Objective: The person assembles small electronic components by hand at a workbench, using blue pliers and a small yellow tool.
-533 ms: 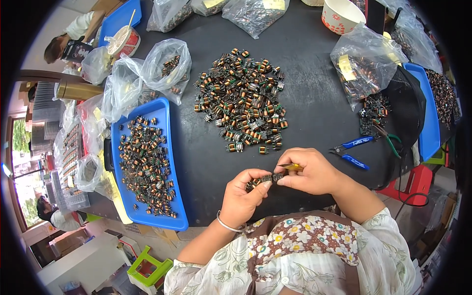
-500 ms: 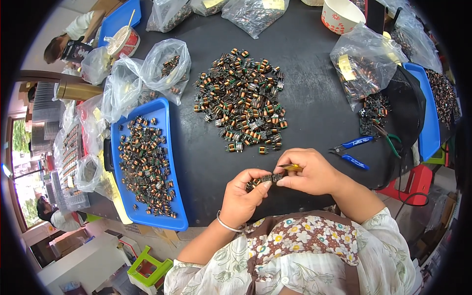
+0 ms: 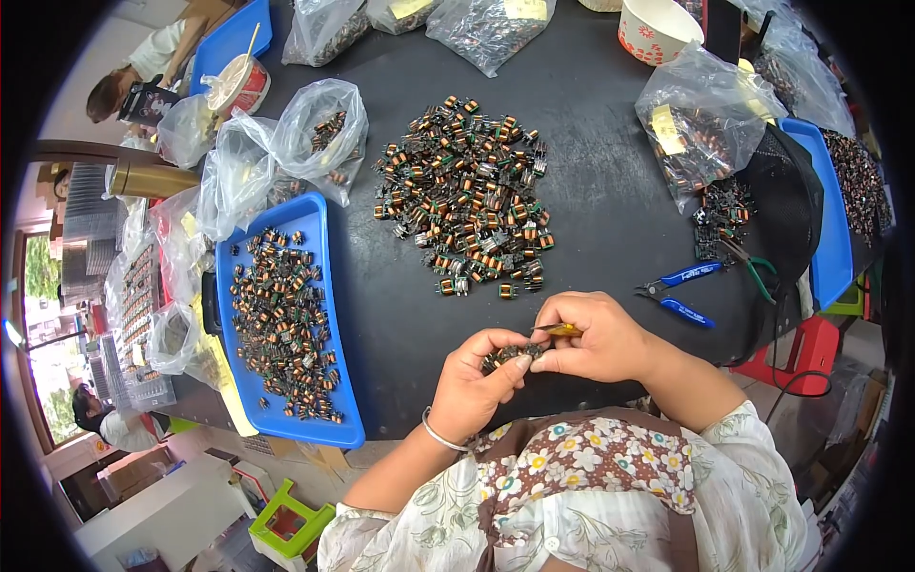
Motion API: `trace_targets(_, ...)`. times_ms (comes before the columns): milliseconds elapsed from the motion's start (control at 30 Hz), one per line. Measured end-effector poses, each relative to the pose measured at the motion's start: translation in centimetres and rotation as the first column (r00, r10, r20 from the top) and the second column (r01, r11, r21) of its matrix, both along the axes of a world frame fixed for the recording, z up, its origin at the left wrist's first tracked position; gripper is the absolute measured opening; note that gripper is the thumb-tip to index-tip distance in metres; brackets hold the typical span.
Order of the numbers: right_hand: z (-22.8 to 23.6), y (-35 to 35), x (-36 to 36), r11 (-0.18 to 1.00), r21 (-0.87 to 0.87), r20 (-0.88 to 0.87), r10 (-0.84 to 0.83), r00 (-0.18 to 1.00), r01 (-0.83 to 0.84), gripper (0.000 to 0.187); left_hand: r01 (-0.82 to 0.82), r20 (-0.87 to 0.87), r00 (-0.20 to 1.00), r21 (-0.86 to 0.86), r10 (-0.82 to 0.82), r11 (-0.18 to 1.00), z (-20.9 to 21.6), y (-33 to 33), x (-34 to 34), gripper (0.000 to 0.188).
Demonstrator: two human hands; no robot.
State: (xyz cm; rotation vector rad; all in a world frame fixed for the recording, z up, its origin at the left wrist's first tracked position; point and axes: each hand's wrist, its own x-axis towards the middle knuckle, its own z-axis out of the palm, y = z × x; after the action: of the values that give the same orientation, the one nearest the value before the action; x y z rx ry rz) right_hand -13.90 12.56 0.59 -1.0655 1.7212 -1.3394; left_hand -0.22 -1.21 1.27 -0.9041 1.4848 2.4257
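My left hand (image 3: 465,389) is closed around a small cluster of dark coil components (image 3: 499,359), pinned between thumb and fingers. Against it works my right hand (image 3: 602,341), closed on a thin yellow tool with a dark pointed tip (image 3: 562,330); its exact kind is too small to make out. The tool's tip lies over the cluster, and the right thumb and fingertips meet the parts too. Beyond both hands lies a large heap of copper-wound coil components (image 3: 467,191). More of them fill a blue tray (image 3: 335,329) to the left.
Blue-handled side cutters (image 3: 688,276) and green-handled pliers (image 3: 759,272) lie at right, beside loose components (image 3: 722,212) and a black mesh (image 3: 799,191). Clear bags (image 3: 701,133), a paper bowl (image 3: 658,30) and a second blue tray (image 3: 831,248) stand around the table. Two people are farther left.
The yellow tool has turned slightly, its dark tip now showing over the cluster. My right fingers have shifted a little, and the cluster has turned in my left hand.
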Motion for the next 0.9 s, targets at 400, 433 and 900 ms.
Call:
trace_targets(400, 0.5, 0.3, -1.2, 0.993, 0.036, -0.289, 0.122, 0.949, -0.117, 0.006, 0.015, -0.046, 0.999, 0.026, -0.014, 1.000, 0.2, -0.2, -0.2, 0.010)
trace_targets(433, 0.4, 0.4, -1.2, 0.993, 0.037, -0.289, 0.120, 0.950, -0.114, 0.006, 0.024, -0.040, 0.999, 0.011, -0.023, 1.000, 0.2, -0.2, -0.2, 0.011)
trace_targets(900, 0.4, 0.8, -1.4, 0.988, -0.007, -0.441, 0.138, 0.887, -0.157, 0.006, 0.114, -0.055, 0.991, -0.157, -0.123, 0.981, 0.3, -0.6, 0.1, 0.014)
